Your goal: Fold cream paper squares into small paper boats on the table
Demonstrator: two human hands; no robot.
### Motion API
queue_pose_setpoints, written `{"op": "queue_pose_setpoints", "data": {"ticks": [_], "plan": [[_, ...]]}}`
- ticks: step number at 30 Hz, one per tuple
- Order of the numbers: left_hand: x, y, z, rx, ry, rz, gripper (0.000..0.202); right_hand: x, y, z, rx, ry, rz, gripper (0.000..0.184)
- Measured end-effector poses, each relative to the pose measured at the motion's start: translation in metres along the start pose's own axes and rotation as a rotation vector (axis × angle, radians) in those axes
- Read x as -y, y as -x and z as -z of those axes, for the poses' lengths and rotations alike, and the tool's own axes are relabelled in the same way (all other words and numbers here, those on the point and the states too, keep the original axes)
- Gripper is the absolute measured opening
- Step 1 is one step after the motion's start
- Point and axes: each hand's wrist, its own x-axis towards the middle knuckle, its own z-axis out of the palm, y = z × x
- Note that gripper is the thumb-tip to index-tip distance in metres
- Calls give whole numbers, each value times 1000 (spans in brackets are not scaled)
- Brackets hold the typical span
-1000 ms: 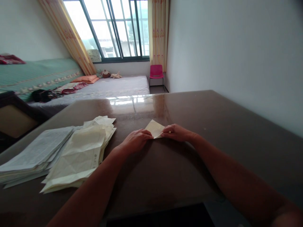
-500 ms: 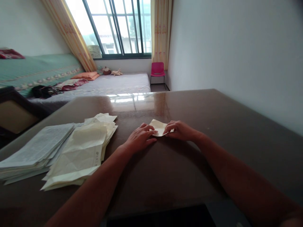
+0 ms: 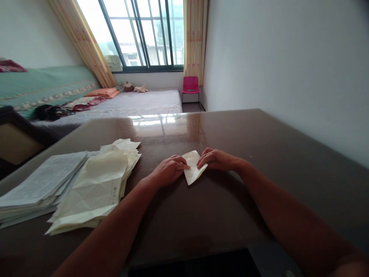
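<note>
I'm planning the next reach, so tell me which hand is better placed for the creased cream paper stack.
Probably the left hand: it is nearer the creased cream paper stack; the right hand is farther, across the small folded cream paper.

Left hand [image 3: 170, 169] near right hand [image 3: 218, 158], fingers [image 3: 203, 158] bent.

Bare left hand [image 3: 170, 169], bare right hand [image 3: 218, 159]: fingers touching folded cream paper sheet [image 3: 193, 163] at glossy brown table [image 3: 184, 219].
</note>
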Motion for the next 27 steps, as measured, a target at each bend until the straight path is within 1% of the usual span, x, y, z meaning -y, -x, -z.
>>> {"op": "queue_pose_setpoints", "data": {"ticks": [2, 4, 6, 9, 11, 13, 16, 19, 24, 27], "plan": [[-1, 1, 2, 11, 10, 23, 27, -1, 1, 0, 4, -39, -48, 28], [-3, 2, 5, 22, 21, 54, 23, -3, 1, -2, -22, -95, -131, 34], [-6, 3, 6, 25, 22, 87, 21, -5, -1, -6, -59, -198, -219, 41], [-10, 1, 6, 16, 9, 154, 30, -9, -6, -15, -139, -347, -299, 44], [-10, -1, 3, -9, -3, 234, 37, -10, -10, -21, -207, -368, -351, 44], [-10, -4, 0, -42, 1, 319, 39, -9, -14, -25, -278, -298, -410, 42], [-8, -7, -3, -83, 33, 415, 42, -6, -19, -28, -361, -64, -475, 39], [-9, -7, -6, -112, 19, 485, 43, -1, -25, -30, -378, 148, -544, 36], [-10, -4, -10, -146, -93, 512, 32, 6, -32, -36, -364, 350, -660, 33], [-14, -2, -9, -115, -157, 510, 27, 8, -34, -38, -365, 427, -675, 32]]}}
